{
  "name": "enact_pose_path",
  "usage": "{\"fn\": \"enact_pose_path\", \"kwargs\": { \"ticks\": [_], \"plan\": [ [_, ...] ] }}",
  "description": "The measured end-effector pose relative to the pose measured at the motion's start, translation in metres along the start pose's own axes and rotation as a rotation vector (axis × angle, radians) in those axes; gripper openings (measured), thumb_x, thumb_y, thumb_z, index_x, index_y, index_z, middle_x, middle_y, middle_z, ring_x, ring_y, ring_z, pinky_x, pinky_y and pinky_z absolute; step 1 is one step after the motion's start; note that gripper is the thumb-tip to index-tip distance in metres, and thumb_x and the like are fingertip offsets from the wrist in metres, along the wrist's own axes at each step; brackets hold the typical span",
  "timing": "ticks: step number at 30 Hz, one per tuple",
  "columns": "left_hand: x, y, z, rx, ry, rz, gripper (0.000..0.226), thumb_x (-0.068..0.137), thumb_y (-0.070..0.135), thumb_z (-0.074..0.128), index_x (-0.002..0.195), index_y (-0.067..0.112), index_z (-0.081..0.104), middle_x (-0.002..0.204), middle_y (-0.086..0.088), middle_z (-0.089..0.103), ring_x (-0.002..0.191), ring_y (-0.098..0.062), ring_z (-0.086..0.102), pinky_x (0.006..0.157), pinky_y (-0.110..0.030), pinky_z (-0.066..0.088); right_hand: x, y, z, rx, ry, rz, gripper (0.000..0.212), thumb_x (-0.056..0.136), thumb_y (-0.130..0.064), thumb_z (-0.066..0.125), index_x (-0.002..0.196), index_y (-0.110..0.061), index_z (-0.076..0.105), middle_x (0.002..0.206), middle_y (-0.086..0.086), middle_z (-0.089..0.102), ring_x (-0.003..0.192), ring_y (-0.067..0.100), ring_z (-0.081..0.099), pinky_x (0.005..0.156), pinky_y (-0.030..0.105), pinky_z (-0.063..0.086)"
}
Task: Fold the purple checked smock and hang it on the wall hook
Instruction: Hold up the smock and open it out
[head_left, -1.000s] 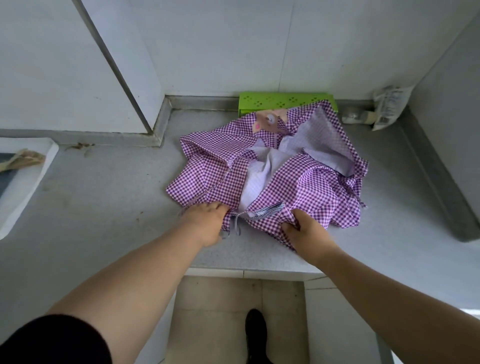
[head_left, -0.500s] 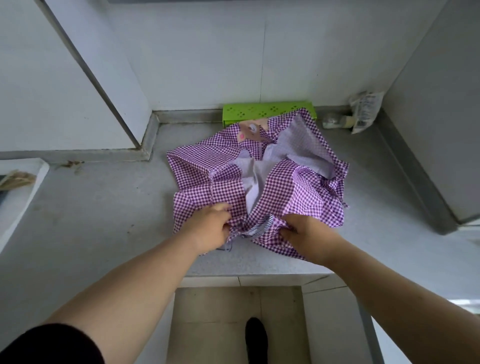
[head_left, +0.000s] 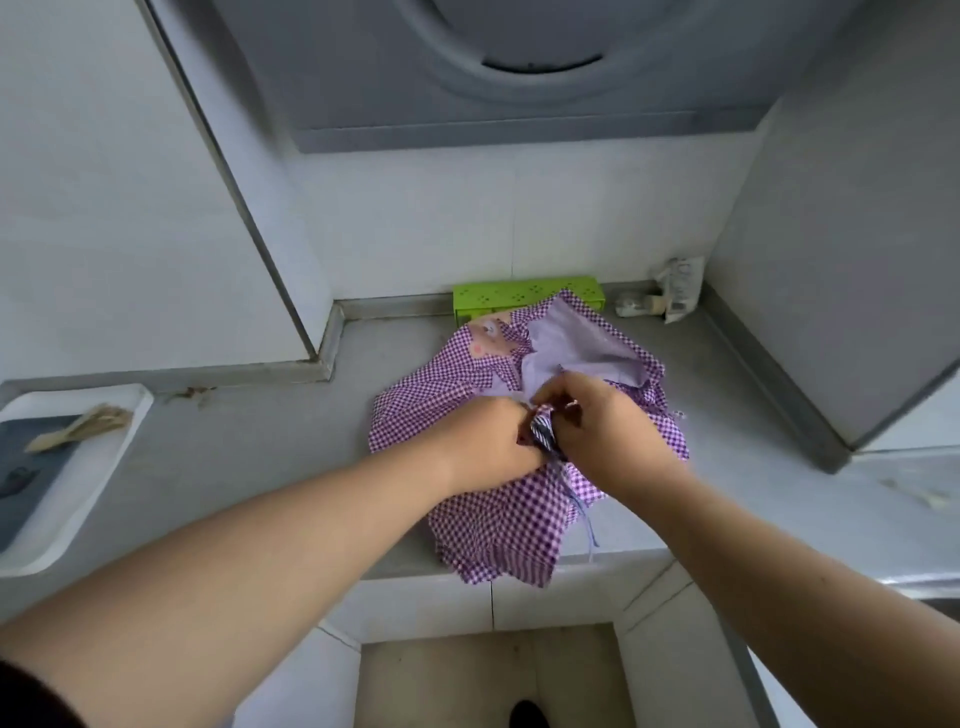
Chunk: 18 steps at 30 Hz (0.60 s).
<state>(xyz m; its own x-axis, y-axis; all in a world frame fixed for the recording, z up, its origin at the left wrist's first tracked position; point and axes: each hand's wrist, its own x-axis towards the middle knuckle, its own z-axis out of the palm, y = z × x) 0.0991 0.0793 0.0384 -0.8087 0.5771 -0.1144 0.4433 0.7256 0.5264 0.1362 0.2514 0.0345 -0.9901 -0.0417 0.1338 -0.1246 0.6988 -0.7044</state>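
My left hand (head_left: 485, 449) and my right hand (head_left: 602, 428) meet over the middle of the purple checked smock (head_left: 498, 525), knuckles almost touching. Both are curled shut on a bunched, dark-striped bit of the smock's trim (head_left: 543, 434), which sticks up in the narrow gap between them. My left fingers are folded under and hidden behind the back of the hand, so I judge their grip by the gathered cloth alone; my right fingers (head_left: 563, 410) pinch together at the tips on the same bunch.

The smock lies crumpled on the grey counter (head_left: 249, 447), with its pale lining (head_left: 576, 345) turned up at the far side and a thin cord (head_left: 584, 514) trailing down toward me. Its near hem hangs just over the counter's front edge (head_left: 400, 571). Its far edge lies against a green perforated box (head_left: 524, 293) that stands by the back wall.

To my left the counter is bare as far as a white tray (head_left: 111, 447), well apart from the cloth. To my right there is open surface up to a raised grey kerb (head_left: 779, 384). A crumpled packet (head_left: 678, 286) sits in the far right corner, and a grey hood (head_left: 519, 67) overhangs the back of the counter.
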Motion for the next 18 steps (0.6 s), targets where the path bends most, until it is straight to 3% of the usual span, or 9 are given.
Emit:
{"fn": "enact_pose_path", "kwargs": {
  "ticks": [3, 5, 7, 10, 12, 14, 18],
  "plan": [
    [-0.018, 0.003, -0.013, -0.165, 0.159, -0.136, 0.034, 0.095, 0.038, 0.072, 0.071, 0.014, 0.070, 0.064, 0.003, 0.064, 0.067, -0.018, 0.060, 0.059, -0.033, 0.041, -0.014, -0.031, -0.005, 0.311, 0.125, 0.098, 0.010, 0.099, -0.023, 0.066, 0.101, -0.025, 0.056, 0.092, -0.009, 0.069, 0.073, 0.001, 0.068, 0.064, 0.024, 0.053],
    [-0.038, 0.004, -0.028, -0.320, 0.272, -0.218, 0.042, 0.096, 0.038, 0.072, 0.068, 0.007, 0.067, 0.058, 0.003, 0.058, 0.059, -0.018, 0.054, 0.056, -0.032, 0.035, -0.031, -0.050, -0.006, 0.316, 0.242, 0.103, 0.014, 0.099, -0.036, 0.064, 0.096, -0.027, 0.054, 0.088, -0.007, 0.065, 0.070, 0.004, 0.063, 0.066, 0.030, 0.051],
    [-0.051, 0.006, -0.041, -0.532, 0.362, -0.285, 0.044, 0.087, 0.044, 0.075, 0.073, 0.003, 0.071, 0.066, -0.004, 0.070, 0.064, -0.027, 0.066, 0.065, -0.033, 0.051, -0.049, -0.063, -0.005, 0.152, 0.282, 0.106, 0.024, 0.097, -0.052, 0.060, 0.095, -0.030, 0.052, 0.089, -0.007, 0.061, 0.071, 0.009, 0.059, 0.065, 0.035, 0.050],
    [-0.072, 0.013, -0.059, -0.735, 0.439, -0.317, 0.050, 0.076, 0.047, 0.075, 0.087, -0.002, 0.075, 0.090, -0.022, 0.078, 0.081, -0.039, 0.077, 0.081, -0.050, 0.063, -0.069, -0.084, 0.002, 0.124, 0.081, 0.129, 0.044, 0.091, -0.069, 0.056, 0.109, -0.029, 0.052, 0.098, -0.013, 0.063, 0.084, 0.003, 0.063, 0.072, 0.033, 0.052],
    [-0.089, 0.022, -0.068, -0.781, 0.436, -0.290, 0.044, 0.078, 0.040, 0.074, 0.089, -0.002, 0.076, 0.092, -0.022, 0.078, 0.086, -0.041, 0.077, 0.086, -0.060, 0.061, -0.077, -0.102, 0.011, 0.236, -0.034, 0.140, 0.061, 0.085, -0.068, 0.068, 0.124, -0.025, 0.050, 0.108, -0.013, 0.065, 0.095, 0.002, 0.066, 0.081, 0.031, 0.055],
    [-0.105, 0.032, -0.077, -0.770, 0.399, -0.227, 0.039, 0.081, 0.037, 0.074, 0.090, -0.001, 0.076, 0.093, -0.021, 0.078, 0.080, -0.033, 0.076, 0.089, -0.061, 0.058, -0.077, -0.117, 0.016, 0.297, -0.003, 0.125, 0.065, 0.083, -0.058, 0.077, 0.128, -0.022, 0.048, 0.109, -0.010, 0.067, 0.096, 0.006, 0.068, 0.084, 0.035, 0.059],
    [-0.144, 0.048, -0.106, -0.704, 0.258, -0.073, 0.042, 0.074, 0.042, 0.072, 0.081, 0.001, 0.073, 0.090, -0.018, 0.076, 0.083, -0.023, 0.066, 0.097, -0.051, 0.053, -0.078, -0.148, 0.016, 0.256, 0.101, 0.046, 0.032, 0.090, -0.043, 0.074, 0.112, -0.026, 0.058, 0.095, -0.007, 0.071, 0.083, 0.010, 0.067, 0.071, 0.031, 0.054]
  ]
}}
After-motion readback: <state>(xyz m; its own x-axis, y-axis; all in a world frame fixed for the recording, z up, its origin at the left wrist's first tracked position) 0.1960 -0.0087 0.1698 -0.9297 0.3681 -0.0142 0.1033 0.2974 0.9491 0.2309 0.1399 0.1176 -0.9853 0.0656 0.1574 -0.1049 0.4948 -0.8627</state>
